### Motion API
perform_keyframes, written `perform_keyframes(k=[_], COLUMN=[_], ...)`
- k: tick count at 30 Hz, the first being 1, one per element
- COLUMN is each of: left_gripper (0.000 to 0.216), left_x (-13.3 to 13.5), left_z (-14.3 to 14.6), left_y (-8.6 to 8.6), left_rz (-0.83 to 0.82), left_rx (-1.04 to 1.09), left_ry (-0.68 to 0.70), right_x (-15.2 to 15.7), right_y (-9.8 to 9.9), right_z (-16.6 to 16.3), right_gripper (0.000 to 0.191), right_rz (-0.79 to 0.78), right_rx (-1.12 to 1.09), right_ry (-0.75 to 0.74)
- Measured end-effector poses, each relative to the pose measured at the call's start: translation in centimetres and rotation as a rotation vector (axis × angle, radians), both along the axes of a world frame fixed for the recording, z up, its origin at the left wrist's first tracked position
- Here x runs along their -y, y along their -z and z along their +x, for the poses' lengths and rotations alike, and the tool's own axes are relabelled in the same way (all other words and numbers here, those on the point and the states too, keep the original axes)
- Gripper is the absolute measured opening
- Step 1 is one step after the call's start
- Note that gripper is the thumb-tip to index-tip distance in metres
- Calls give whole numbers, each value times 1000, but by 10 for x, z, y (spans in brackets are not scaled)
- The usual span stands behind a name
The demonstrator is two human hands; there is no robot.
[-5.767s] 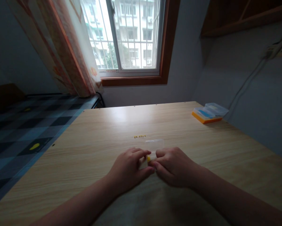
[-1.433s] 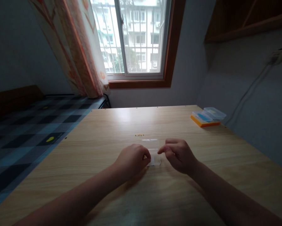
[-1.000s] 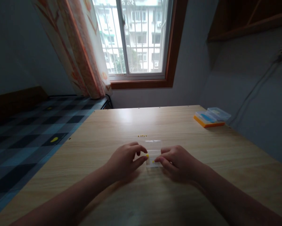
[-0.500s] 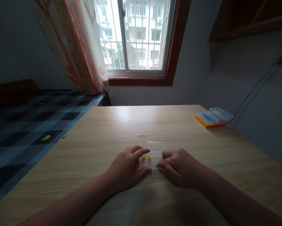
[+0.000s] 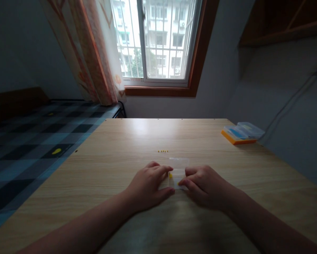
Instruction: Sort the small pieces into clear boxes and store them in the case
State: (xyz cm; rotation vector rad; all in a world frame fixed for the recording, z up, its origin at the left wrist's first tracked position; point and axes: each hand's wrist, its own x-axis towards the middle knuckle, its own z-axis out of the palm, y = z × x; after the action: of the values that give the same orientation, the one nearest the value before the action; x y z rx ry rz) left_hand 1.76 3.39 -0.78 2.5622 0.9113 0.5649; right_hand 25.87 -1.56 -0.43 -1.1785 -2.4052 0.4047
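A small clear plastic box (image 5: 175, 179) lies on the table between my hands, its transparent lid (image 5: 178, 163) folded back on the far side. My left hand (image 5: 150, 181) grips the box's left end, thumb at the near edge and forefinger at the far edge. Inside, by the left end, is a yellow piece (image 5: 170, 175). My right hand (image 5: 204, 185) is closed at the box's right side, its fingertips pinched at a tiny yellow piece (image 5: 178, 183) low in the box. The right fingers partly hide that end.
Beyond the box, several tiny yellow pieces (image 5: 163, 151) lie in a row on the wooden table (image 5: 116, 151). An orange-based case (image 5: 237, 135) with clear lids stands at the far right edge. A checked bed (image 5: 68, 130) adjoins on the left.
The whole view has shifted slightly. Both hands keep about the same place at the box, and the right fingertips stay at the tiny yellow piece.
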Motion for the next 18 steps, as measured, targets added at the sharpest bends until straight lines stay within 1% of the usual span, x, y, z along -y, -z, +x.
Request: perform_keyframes(k=[7,12,18], left_gripper=[48,48,49], left_x=[1,1,1], left_z=[0,0,1], left_y=[-1,0,0], left_rz=[-17,-20,-26], left_rx=[-18,-11,-11], left_ry=[-27,-40,-54], right_x=[-2,-2,0], right_y=[1,3,2], right_z=[3,0,0], right_gripper=[41,39,38], right_rz=[19,31,-5], right_rx=[-86,-68,-53], right_ry=[23,16,7])
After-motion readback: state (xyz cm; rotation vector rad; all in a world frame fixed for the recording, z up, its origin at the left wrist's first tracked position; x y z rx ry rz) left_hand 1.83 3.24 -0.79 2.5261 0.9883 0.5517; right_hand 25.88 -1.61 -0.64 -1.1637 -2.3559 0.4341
